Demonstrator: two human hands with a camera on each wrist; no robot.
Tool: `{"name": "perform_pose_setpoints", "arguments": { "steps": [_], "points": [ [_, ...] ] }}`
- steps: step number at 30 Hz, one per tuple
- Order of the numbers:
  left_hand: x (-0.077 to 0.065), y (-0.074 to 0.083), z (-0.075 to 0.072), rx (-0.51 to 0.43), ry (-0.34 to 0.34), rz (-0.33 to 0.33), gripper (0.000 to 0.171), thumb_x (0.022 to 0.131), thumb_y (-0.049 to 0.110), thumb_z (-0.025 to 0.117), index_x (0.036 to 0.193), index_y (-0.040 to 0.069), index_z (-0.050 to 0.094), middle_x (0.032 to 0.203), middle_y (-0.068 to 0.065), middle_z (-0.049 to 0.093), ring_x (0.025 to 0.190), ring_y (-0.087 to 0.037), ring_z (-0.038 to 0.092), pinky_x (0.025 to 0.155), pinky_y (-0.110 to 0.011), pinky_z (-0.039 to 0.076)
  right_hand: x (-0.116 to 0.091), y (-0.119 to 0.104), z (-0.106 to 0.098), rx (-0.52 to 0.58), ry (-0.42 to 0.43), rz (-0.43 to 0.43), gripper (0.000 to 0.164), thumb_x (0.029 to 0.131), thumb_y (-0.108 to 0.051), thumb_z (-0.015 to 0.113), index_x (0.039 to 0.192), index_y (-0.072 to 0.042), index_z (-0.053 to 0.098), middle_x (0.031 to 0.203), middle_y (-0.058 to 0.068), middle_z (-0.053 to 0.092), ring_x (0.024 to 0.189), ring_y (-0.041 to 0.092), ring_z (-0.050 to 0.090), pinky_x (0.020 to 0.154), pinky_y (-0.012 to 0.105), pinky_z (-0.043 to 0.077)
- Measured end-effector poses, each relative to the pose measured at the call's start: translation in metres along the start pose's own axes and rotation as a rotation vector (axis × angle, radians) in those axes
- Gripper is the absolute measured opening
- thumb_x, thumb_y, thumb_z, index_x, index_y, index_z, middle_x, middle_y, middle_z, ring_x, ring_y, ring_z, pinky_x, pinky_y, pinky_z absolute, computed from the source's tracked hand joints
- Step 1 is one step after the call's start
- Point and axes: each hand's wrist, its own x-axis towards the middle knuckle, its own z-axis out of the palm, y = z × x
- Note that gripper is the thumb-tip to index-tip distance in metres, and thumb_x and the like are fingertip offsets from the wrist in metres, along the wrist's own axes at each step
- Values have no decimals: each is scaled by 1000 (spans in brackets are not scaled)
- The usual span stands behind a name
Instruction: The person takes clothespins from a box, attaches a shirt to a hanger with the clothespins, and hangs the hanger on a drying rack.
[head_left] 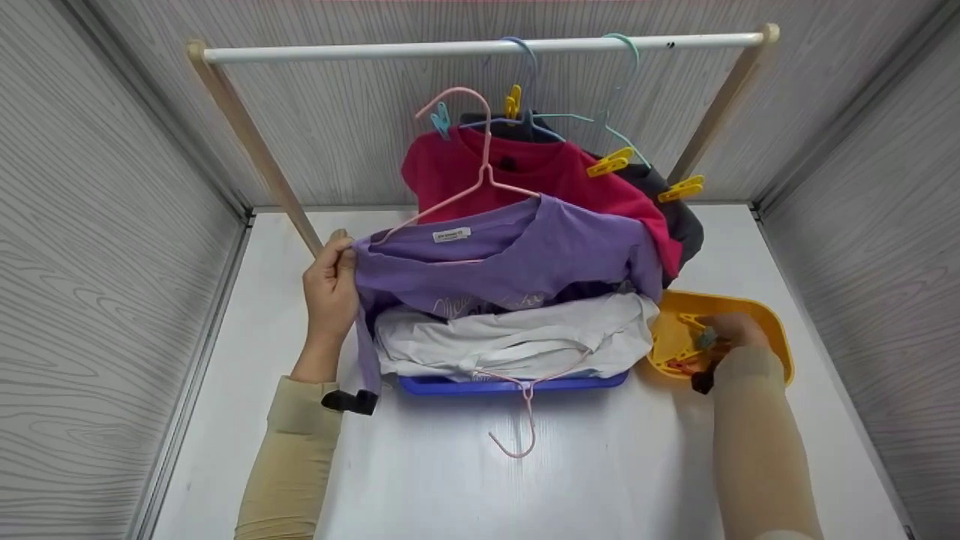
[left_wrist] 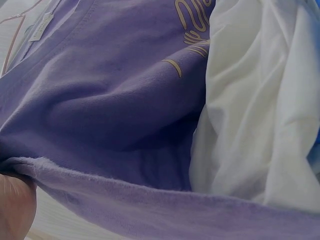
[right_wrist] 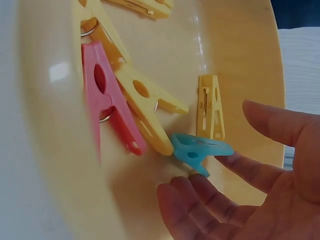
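Note:
At the shoulder, my left hand [head_left: 330, 281] pinches a purple shirt [head_left: 577, 232], whose neck opening spreads around a pink hanger [head_left: 484, 169]. Gold lettering and a white label show on the shirt. Over on the right, my right hand [right_wrist: 250, 185] reaches into a yellow basin [head_left: 776, 337]. Its thumb stands apart from the other fingers, and the index fingertip is right at a teal clothespin [right_wrist: 197, 150]. Beside that lie a red clothespin [right_wrist: 107, 92] and several yellow clothespins [right_wrist: 212, 107]. In the left wrist view, only part of the left hand shows at the cloth's edge.
A white rail [head_left: 360, 51] spans the back. From it hang a crimson shirt [head_left: 442, 165] and a dark garment [head_left: 686, 225], with yellow and blue clothespins. White folded cloth [head_left: 517, 337] lies in a blue tray [head_left: 517, 385], with a second pink hanger [head_left: 531, 420] over its front.

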Motion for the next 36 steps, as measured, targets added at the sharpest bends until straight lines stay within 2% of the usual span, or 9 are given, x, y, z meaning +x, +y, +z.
{"name": "perform_pose_setpoints", "arguments": {
  "steps": [3,7,11,14,18,24,29,32,36],
  "points": [
    [-1,0,-1,2,1,-3,11,96,-10,51,94,-16,60,87,-9,62,101,-6,58,97,-28,42,-9,-1,5,16,10,-1,56,97,-30,62,144,-10,39,132,11,45,113,28,49,100,39,43],
    [-2,1,-1,4,3,-4,11,96,-11,51,94,-15,60,89,-6,64,114,-4,55,106,-32,36,-9,-1,7,-10,2,-33,49,96,-20,63,140,-7,45,130,14,48,110,29,50,101,39,43],
    [-2,1,-1,8,0,-11,11,97,-10,51,94,-16,60,85,-9,62,94,-6,59,92,-25,43,-3,3,6,21,-15,-48,50,96,-16,64,141,-9,44,125,14,53,105,30,56,97,41,46],
    [-1,1,0,16,-5,-27,12,97,-9,51,96,-15,61,83,-15,59,79,-9,53,78,-23,42,-1,6,6,61,-30,-67,53,97,-21,62,145,-14,41,126,14,56,103,30,60,95,43,47],
    [-2,1,0,28,-8,-35,12,98,-9,50,96,-15,61,82,-18,58,77,-11,51,75,-23,41,2,9,5,42,-44,-103,54,98,-29,61,146,-14,41,128,14,55,104,31,60,94,42,48],
    [-3,-6,0,23,-3,-25,13,98,-8,50,97,-13,62,82,-12,58,77,-8,51,75,-22,42,30,11,-6,-79,-30,-179,48,98,-18,60,141,-4,45,113,17,59,94,31,59,87,41,52],
    [-3,3,0,39,-15,-32,12,97,-10,50,98,-16,61,82,-15,58,77,-8,50,76,-20,42,42,9,-14,-92,-39,-166,52,97,-21,59,143,-6,40,116,18,55,99,34,58,88,44,51],
    [-3,3,0,30,-24,-44,12,97,-11,50,99,-16,60,82,-15,58,75,-8,50,73,-20,41,40,8,-17,-88,-61,-162,55,96,-22,59,144,-7,38,120,17,52,106,35,54,91,46,49],
    [-4,4,-1,14,-43,-35,12,97,-11,50,96,-17,60,78,-14,57,70,-7,48,66,-19,39,38,7,-20,-177,-83,-235,56,96,-24,59,144,-3,39,126,16,49,113,35,49,98,45,44]
  ]
}}
